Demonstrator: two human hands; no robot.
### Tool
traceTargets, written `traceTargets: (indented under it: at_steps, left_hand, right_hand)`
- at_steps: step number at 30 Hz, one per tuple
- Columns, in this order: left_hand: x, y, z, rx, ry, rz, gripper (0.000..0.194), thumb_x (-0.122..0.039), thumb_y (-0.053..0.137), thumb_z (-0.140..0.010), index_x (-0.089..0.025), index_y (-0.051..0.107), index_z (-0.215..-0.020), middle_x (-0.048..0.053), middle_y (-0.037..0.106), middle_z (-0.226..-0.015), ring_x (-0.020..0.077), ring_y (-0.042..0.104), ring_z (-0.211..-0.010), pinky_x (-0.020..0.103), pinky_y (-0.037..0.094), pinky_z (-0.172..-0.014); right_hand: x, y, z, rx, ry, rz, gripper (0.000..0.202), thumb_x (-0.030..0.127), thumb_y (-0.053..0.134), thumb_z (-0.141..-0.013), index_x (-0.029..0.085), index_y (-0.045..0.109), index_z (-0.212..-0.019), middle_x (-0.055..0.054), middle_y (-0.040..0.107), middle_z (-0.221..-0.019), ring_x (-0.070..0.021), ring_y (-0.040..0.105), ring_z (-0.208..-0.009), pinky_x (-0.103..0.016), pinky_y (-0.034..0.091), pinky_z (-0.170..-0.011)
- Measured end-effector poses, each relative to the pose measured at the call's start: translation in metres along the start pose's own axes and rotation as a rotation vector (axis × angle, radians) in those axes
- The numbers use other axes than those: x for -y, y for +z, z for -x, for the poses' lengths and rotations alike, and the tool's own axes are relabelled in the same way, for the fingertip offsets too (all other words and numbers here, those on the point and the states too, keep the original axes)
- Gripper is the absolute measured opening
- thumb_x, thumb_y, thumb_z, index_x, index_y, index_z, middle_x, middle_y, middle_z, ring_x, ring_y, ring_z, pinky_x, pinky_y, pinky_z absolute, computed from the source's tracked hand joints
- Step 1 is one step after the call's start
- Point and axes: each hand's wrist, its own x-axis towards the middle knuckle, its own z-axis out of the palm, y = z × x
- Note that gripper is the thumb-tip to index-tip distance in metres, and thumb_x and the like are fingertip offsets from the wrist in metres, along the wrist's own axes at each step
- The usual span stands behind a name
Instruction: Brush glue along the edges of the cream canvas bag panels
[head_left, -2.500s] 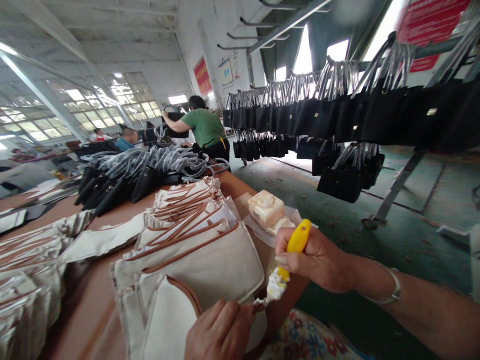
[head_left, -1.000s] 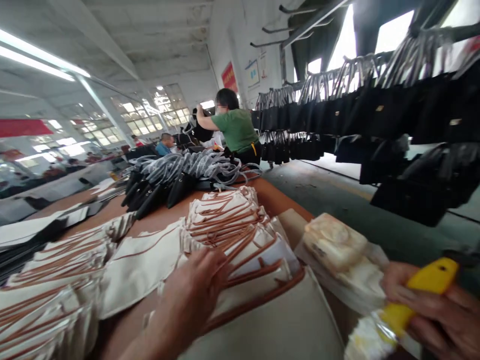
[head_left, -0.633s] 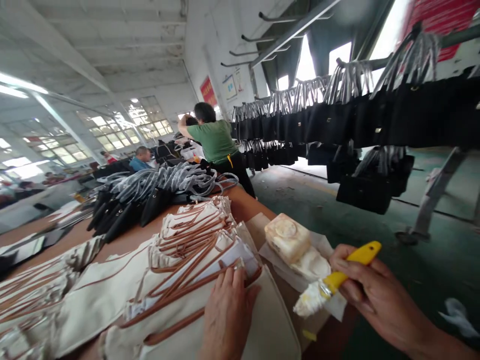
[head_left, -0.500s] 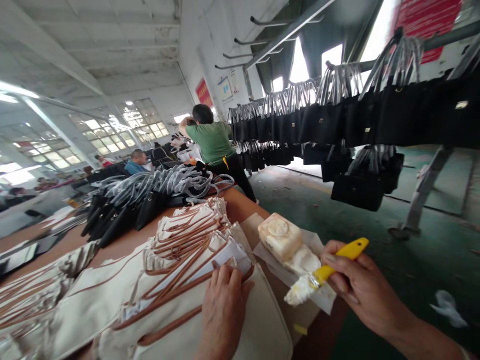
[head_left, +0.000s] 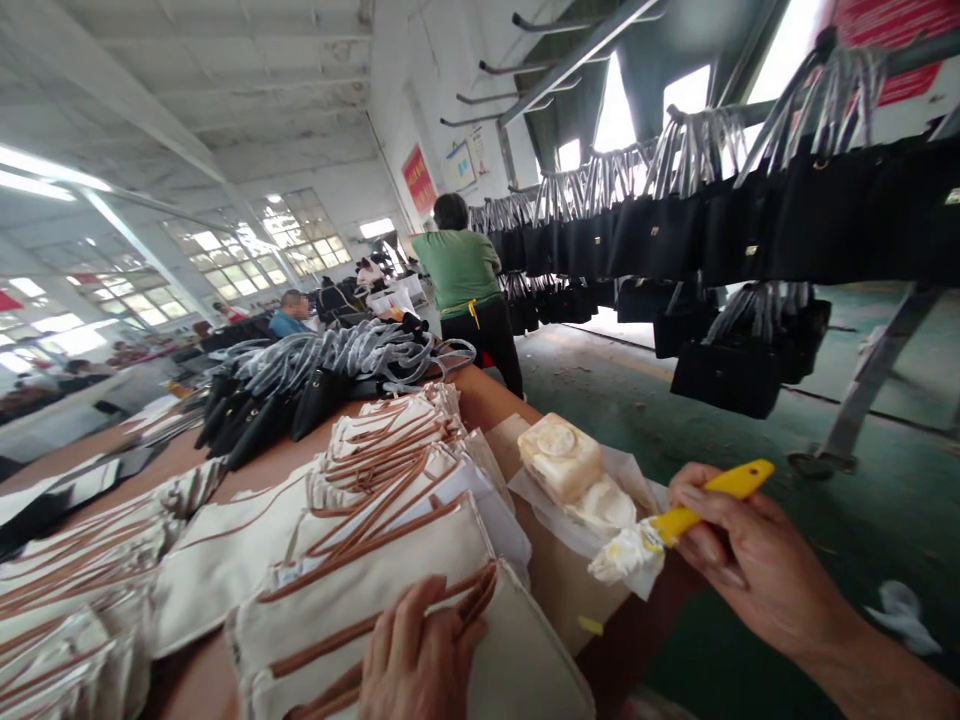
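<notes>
In the head view my right hand (head_left: 739, 545) is closed round the yellow handle of a paintbrush (head_left: 720, 495). White paste coats its bristles, which hang over the sheet of paper beside a pale, stained block-like container (head_left: 561, 458). A mound of white paste (head_left: 606, 506) lies against that container. My left hand (head_left: 420, 650) has its fingers curled over the brown trim of a cream bag (head_left: 360, 570) at the near end of the pile. Its fingertips are partly hidden among the brown strips.
More cream bags (head_left: 232, 540) with brown trim overlap along the brown table (head_left: 480, 385). Black bags with wrapped handles (head_left: 322, 375) lie farther back. A person in green (head_left: 461, 275) stands beyond the table. Black bags (head_left: 727, 375) hang from a rack on the right.
My left hand has drawn back toward me with the bag's brown trim, and the top bag has shifted. The brush has moved slightly right. The person in green has lowered an arm.
</notes>
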Motion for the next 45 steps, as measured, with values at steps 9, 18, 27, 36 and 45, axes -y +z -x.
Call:
traceTargets:
  at_steps: [9,18,27,36,45]
  left_hand:
    - [-0.011,0.008,-0.038,0.553,-0.149,0.142,0.013,-0.014,0.049,-0.086,-0.021,0.055,-0.076,0.004,0.066,-0.088,0.0219,0.062,-0.085,0.033,0.045,-0.073]
    - [-0.034,0.021,-0.031,0.401,-0.168,0.043,0.019,-0.026,0.053,-0.091,-0.03,0.065,-0.104,0.003,0.063,-0.102,0.023,0.055,-0.094,0.036,0.036,-0.078]
    - [-0.036,0.037,-0.006,0.289,-0.247,0.329,0.02,-0.022,0.051,-0.091,-0.027,0.069,-0.1,0.005,0.067,-0.101,0.023,0.06,-0.091,0.037,0.045,-0.082]
    - [-0.031,0.026,-0.015,0.529,-0.585,0.922,0.016,-0.027,0.063,-0.075,-0.02,0.071,-0.088,0.003,0.075,-0.085,0.0207,0.068,-0.08,0.026,0.051,-0.072]
    - [-0.027,0.03,-0.002,0.564,-0.602,1.078,0.016,-0.025,0.064,-0.072,-0.015,0.072,-0.083,0.002,0.069,-0.075,0.0166,0.06,-0.07,0.024,0.046,-0.066]
  right_hand:
    - [-0.016,0.016,-0.001,0.036,0.029,0.038,0.02,0.032,0.065,-0.088,0.019,0.055,-0.076,0.009,0.035,-0.041,-0.0067,0.02,-0.037,-0.024,0.014,-0.04]
    - [-0.039,0.034,-0.015,0.069,-0.034,0.207,0.03,0.042,0.068,-0.084,0.019,0.051,-0.073,0.01,0.034,-0.043,-0.0074,0.022,-0.039,-0.023,0.014,-0.038]
    - [-0.039,0.03,-0.015,0.082,-0.046,0.226,0.025,0.036,0.064,-0.088,0.019,0.051,-0.074,0.01,0.034,-0.043,-0.0078,0.021,-0.039,-0.023,0.014,-0.04]
    - [-0.048,0.041,-0.008,0.287,-0.034,0.379,0.024,0.037,0.06,-0.088,0.02,0.053,-0.074,0.009,0.036,-0.048,-0.0096,0.028,-0.043,-0.024,0.021,-0.044]
    - [-0.05,0.057,-0.02,0.298,-0.236,0.594,0.021,0.03,0.056,-0.092,0.02,0.055,-0.073,0.006,0.041,-0.054,-0.0121,0.037,-0.049,-0.026,0.029,-0.048]
